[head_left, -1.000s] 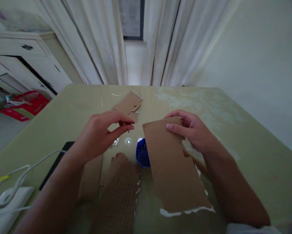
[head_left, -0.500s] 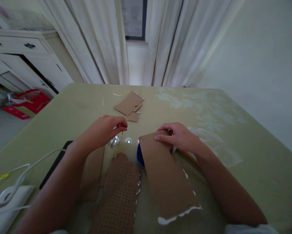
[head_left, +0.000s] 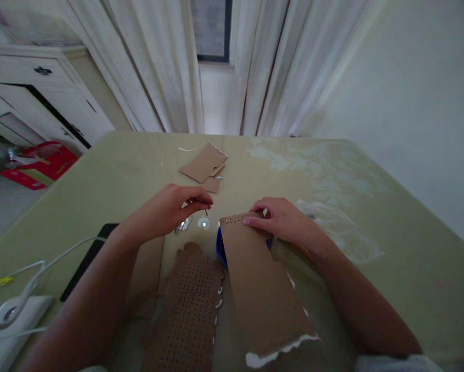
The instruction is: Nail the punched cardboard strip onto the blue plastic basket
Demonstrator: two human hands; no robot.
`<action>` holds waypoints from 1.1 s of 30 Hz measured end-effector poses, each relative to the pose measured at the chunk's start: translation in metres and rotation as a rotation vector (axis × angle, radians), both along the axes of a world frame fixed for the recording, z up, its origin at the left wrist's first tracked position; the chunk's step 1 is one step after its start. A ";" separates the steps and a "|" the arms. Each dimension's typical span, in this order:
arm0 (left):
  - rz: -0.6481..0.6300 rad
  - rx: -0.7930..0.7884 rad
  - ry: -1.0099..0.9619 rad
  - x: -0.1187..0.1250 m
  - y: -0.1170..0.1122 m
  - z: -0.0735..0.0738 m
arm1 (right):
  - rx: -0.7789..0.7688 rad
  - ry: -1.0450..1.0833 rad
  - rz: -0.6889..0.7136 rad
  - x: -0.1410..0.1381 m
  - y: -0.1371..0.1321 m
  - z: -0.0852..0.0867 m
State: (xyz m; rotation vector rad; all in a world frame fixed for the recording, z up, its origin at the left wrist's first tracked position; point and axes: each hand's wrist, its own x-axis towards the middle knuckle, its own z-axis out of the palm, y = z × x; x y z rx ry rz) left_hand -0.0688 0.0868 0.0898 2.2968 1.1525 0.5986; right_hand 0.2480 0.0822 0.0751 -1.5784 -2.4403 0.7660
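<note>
My left hand [head_left: 193, 199] is pinched shut on a thin metal nail [head_left: 206, 212] that points downward. Just below that hand lies a small pile of similar silver nails [head_left: 182, 226], partly hidden by it. My right hand [head_left: 274, 219] grips the far edge of a brown cardboard piece [head_left: 261, 279], thumb on top. Small holes run along that far edge, and the near edge is torn and white. Beneath the cardboard shows part of a blue container [head_left: 221, 248]. A second cardboard piece [head_left: 191, 299], covered in rows of holes, lies to its left.
Cardboard scraps [head_left: 204, 164] lie farther back on the table [head_left: 294, 170]. A clear plastic bag [head_left: 340, 235] is beside my right forearm. To the left are a black flat object [head_left: 87, 263], a white power strip [head_left: 17, 325] with cables, and more cardboard [head_left: 149, 274].
My left hand has moved right with the nail, away from the pile and toward the held cardboard. The cardboard's far edge has dropped slightly, and my right hand stays on it.
</note>
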 end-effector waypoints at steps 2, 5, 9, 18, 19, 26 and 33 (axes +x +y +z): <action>-0.007 -0.004 -0.104 0.005 -0.005 0.005 | 0.015 -0.007 -0.004 -0.001 -0.002 0.001; 0.012 -0.042 -0.215 0.015 -0.011 0.006 | 0.008 -0.007 -0.007 -0.001 -0.003 0.001; -0.028 -0.088 -0.225 0.027 -0.012 0.000 | -0.022 -0.012 -0.006 0.001 -0.003 0.001; -0.089 -0.072 -0.153 0.032 -0.009 -0.008 | -0.009 -0.027 0.003 0.002 -0.003 0.000; -0.091 -0.069 -0.148 0.032 -0.009 -0.008 | -0.010 -0.023 0.003 0.002 -0.003 -0.001; -0.099 -0.034 -0.134 0.034 -0.009 -0.008 | -0.022 -0.026 -0.002 0.002 -0.002 -0.002; -0.098 -0.016 -0.126 0.034 -0.009 -0.010 | -0.011 -0.028 0.015 0.003 -0.002 -0.003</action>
